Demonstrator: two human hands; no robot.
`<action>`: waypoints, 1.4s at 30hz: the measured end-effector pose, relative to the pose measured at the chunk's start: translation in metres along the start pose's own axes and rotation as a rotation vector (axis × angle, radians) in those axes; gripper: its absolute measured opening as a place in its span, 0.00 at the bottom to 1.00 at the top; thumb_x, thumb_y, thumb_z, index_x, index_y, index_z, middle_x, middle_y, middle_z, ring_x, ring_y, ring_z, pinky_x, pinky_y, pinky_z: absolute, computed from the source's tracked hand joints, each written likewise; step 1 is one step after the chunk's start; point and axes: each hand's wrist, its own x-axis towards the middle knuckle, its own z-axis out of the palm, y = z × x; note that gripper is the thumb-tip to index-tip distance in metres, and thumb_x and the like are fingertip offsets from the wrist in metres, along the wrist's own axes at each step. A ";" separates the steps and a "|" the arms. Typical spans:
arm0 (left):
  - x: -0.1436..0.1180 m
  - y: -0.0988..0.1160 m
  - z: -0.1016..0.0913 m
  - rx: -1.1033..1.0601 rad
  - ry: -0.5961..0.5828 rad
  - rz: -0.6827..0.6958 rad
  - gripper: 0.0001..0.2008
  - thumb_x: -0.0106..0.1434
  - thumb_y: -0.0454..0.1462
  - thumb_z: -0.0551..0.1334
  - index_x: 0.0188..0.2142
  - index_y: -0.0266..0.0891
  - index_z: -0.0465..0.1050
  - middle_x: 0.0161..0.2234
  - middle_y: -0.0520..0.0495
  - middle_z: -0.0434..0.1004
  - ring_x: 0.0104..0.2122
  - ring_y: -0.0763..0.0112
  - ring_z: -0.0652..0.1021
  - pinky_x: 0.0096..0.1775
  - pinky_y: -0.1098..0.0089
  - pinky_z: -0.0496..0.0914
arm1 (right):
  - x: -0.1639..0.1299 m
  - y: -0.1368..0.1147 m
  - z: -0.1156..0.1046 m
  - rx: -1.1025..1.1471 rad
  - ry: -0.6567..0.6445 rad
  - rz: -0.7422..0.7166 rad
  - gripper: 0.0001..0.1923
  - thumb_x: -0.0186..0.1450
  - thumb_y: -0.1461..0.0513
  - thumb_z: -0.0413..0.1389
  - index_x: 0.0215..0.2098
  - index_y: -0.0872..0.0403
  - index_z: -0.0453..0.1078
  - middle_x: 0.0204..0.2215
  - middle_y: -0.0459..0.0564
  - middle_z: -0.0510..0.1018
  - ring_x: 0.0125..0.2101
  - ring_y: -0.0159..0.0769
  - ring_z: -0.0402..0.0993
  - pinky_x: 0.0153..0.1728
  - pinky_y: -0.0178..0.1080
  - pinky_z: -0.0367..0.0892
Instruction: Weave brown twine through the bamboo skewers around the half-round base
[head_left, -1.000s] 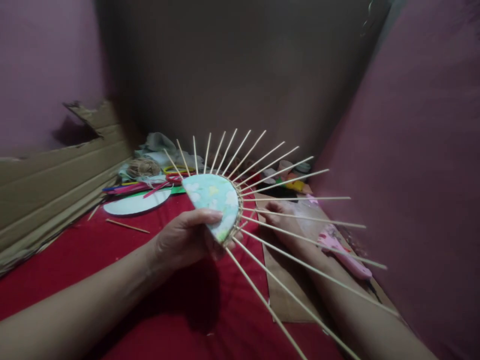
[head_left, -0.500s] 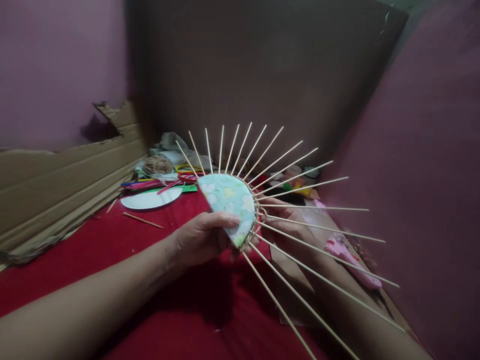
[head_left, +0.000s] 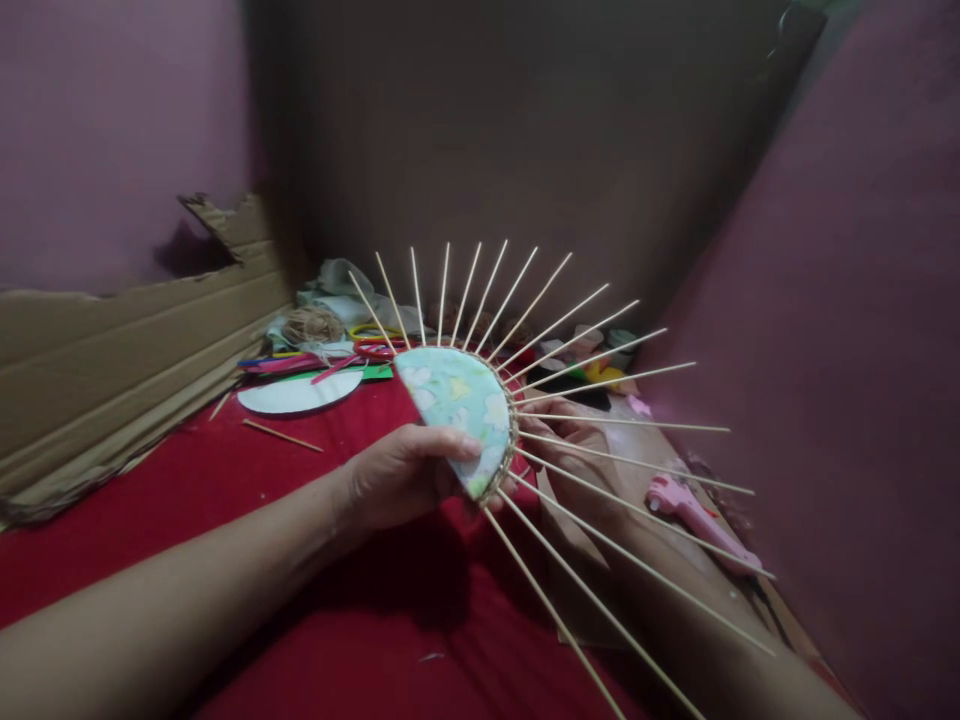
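A floral-papered disc, ringed with thin wooden skewers and a band of woven twine, is pinched at its near edge by the left hand above the red cloth. Behind the skewers, the right hand is seen with fingers curled; its grip cannot be told. The brittle skewers could be snapped or loosened by pressure.

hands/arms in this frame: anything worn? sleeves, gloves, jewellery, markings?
Nothing worn that shows. The left hand and its forearm are bare up to the frame edge: no sleeve, glove, watch or ring visible. The right hand sits partly behind the skewers; its forearm is bare too. The light is too dim to rule out small marks.
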 end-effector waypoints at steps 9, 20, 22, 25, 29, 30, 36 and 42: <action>0.000 0.003 0.011 -0.076 0.130 0.107 0.24 0.46 0.22 0.59 0.43 0.35 0.73 0.31 0.45 0.79 0.32 0.66 0.78 0.38 0.70 0.72 | 0.000 -0.003 -0.002 0.049 -0.007 0.039 0.09 0.51 0.56 0.64 0.24 0.52 0.72 0.25 0.44 0.75 0.26 0.32 0.70 0.30 0.36 0.66; 0.002 0.001 0.007 -0.164 0.165 0.036 0.17 0.49 0.24 0.60 0.40 0.29 0.72 0.26 0.41 0.77 0.26 0.66 0.77 0.32 0.70 0.74 | 0.001 0.000 -0.007 -0.112 0.014 -0.017 0.08 0.52 0.57 0.64 0.24 0.53 0.73 0.23 0.44 0.75 0.25 0.31 0.69 0.28 0.35 0.64; 0.003 0.001 0.008 -0.169 0.213 0.028 0.15 0.49 0.24 0.60 0.39 0.29 0.72 0.26 0.40 0.77 0.26 0.67 0.77 0.31 0.71 0.74 | 0.002 0.002 -0.011 -0.197 0.003 -0.032 0.06 0.54 0.58 0.63 0.26 0.52 0.74 0.25 0.45 0.77 0.28 0.33 0.71 0.31 0.36 0.65; 0.003 0.003 0.008 -0.172 0.250 0.038 0.16 0.49 0.22 0.59 0.39 0.30 0.72 0.27 0.41 0.77 0.26 0.67 0.77 0.30 0.71 0.74 | 0.008 0.009 -0.022 -0.309 -0.006 -0.052 0.04 0.57 0.59 0.60 0.30 0.51 0.75 0.30 0.47 0.79 0.31 0.36 0.73 0.35 0.38 0.67; 0.004 0.004 0.006 -0.169 0.278 0.030 0.16 0.48 0.22 0.59 0.38 0.30 0.71 0.26 0.41 0.77 0.25 0.67 0.77 0.30 0.72 0.74 | 0.019 0.019 -0.040 -0.395 0.041 -0.104 0.05 0.55 0.58 0.61 0.29 0.51 0.75 0.29 0.47 0.79 0.32 0.37 0.73 0.35 0.38 0.66; 0.004 0.005 0.006 -0.169 0.290 0.029 0.16 0.48 0.22 0.59 0.37 0.30 0.71 0.26 0.41 0.77 0.25 0.68 0.77 0.30 0.72 0.74 | 0.021 0.019 -0.043 -0.412 0.061 -0.110 0.05 0.55 0.58 0.61 0.29 0.50 0.75 0.29 0.47 0.79 0.32 0.37 0.73 0.35 0.38 0.66; 0.003 0.007 0.007 -0.145 0.373 0.030 0.14 0.48 0.22 0.59 0.36 0.29 0.70 0.27 0.40 0.77 0.24 0.68 0.77 0.28 0.74 0.75 | 0.026 0.010 -0.058 -0.600 0.175 -0.123 0.11 0.55 0.54 0.58 0.29 0.54 0.75 0.27 0.48 0.78 0.29 0.37 0.72 0.32 0.39 0.64; 0.004 0.006 0.003 -0.143 0.439 0.058 0.14 0.49 0.21 0.58 0.37 0.28 0.69 0.28 0.38 0.77 0.25 0.67 0.78 0.28 0.72 0.76 | 0.036 0.018 -0.080 -0.775 0.300 -0.292 0.13 0.58 0.54 0.55 0.30 0.55 0.74 0.29 0.52 0.78 0.30 0.39 0.71 0.34 0.41 0.64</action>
